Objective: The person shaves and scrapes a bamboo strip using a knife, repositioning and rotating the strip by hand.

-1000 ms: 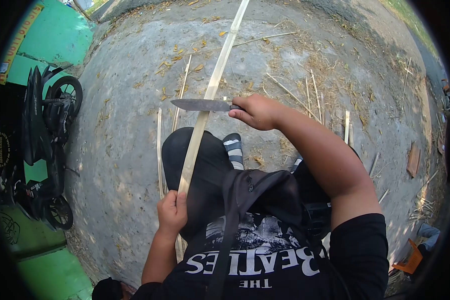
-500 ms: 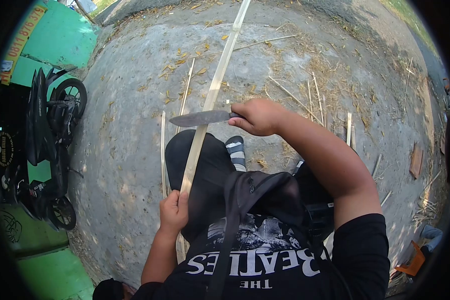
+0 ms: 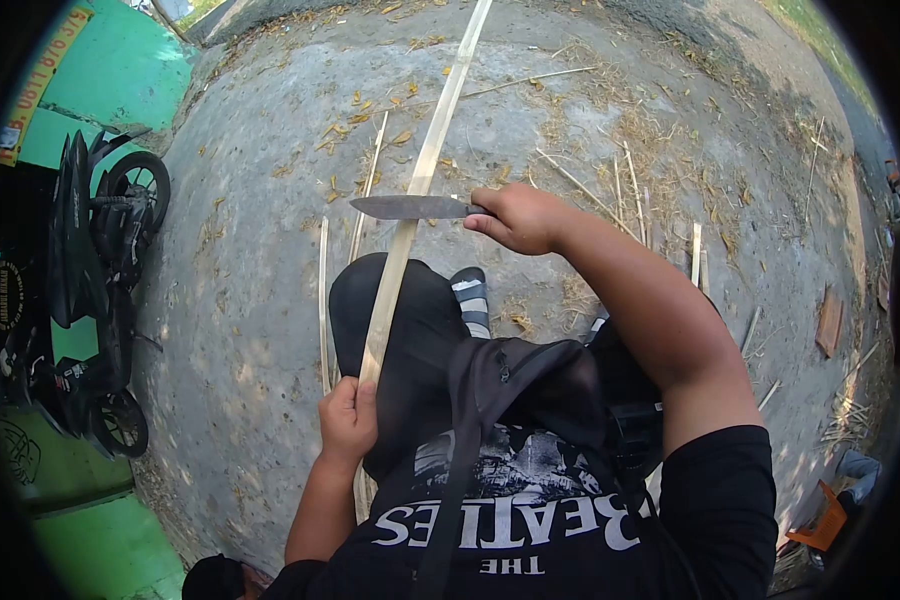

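Observation:
A long pale strip, seemingly bamboo (image 3: 394,270), runs from my left side up past the top edge of the head view, passing over my bent knee. My left hand (image 3: 349,418) is closed round its near end, thumb on top. In my right hand (image 3: 518,217) is the dark handle of a knife (image 3: 410,207). Its broad grey blade lies crosswise over the strip beyond my knee, tip to the left. Whether the edge bites into the strip I cannot tell.
Thin strips (image 3: 324,300) lie on the concrete ground (image 3: 240,290) left of my knee, others (image 3: 697,255) to the right. Dry leaves and shavings are scattered ahead. A motorcycle (image 3: 120,290) is parked at left. An orange object (image 3: 818,518) is at lower right.
My right hand and the knife have moved a little farther away along the strip and slightly to the right. My left hand keeps its hold in about the same place.

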Action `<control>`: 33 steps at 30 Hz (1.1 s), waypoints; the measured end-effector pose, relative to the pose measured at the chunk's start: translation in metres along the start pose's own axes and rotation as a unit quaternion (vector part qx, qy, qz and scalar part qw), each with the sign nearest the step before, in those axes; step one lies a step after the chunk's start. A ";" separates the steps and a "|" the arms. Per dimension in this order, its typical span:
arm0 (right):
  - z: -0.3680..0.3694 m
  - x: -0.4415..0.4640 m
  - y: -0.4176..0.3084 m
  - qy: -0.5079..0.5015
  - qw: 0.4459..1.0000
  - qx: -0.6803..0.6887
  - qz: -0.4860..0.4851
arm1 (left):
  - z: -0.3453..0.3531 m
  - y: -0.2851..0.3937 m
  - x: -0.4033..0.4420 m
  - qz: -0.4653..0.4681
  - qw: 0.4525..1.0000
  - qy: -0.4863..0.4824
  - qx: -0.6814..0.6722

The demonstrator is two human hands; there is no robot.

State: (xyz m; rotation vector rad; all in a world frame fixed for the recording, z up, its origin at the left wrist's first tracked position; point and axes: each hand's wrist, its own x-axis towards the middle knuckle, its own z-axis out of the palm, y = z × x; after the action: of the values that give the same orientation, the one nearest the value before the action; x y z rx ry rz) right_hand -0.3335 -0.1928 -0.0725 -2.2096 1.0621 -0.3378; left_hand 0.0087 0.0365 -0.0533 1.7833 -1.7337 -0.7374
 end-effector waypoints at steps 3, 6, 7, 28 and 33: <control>0.001 -0.001 -0.005 0.011 1.000 0.027 0.010 | -0.002 0.003 0.000 0.008 1.000 0.001 0.002; -0.002 -0.005 -0.026 -0.003 1.000 -0.024 -0.011 | -0.002 0.002 0.002 0.010 1.000 -0.007 -0.004; 0.000 -0.004 -0.020 0.015 1.000 -0.004 -0.009 | -0.002 0.001 0.002 0.014 1.000 -0.008 0.000; -0.002 0.000 -0.026 -0.015 1.000 -0.004 -0.001 | -0.003 0.003 0.006 0.003 1.000 -0.015 0.002; -0.013 0.006 0.016 0.057 0.997 0.049 0.021 | -0.005 0.007 0.003 0.009 1.000 -0.014 0.005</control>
State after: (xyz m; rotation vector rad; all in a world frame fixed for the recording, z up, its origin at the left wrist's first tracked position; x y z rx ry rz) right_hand -0.3453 -0.2109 -0.0732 -2.0995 1.1275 -0.4913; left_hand 0.0075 0.0333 -0.0445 1.7697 -1.7719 -0.7517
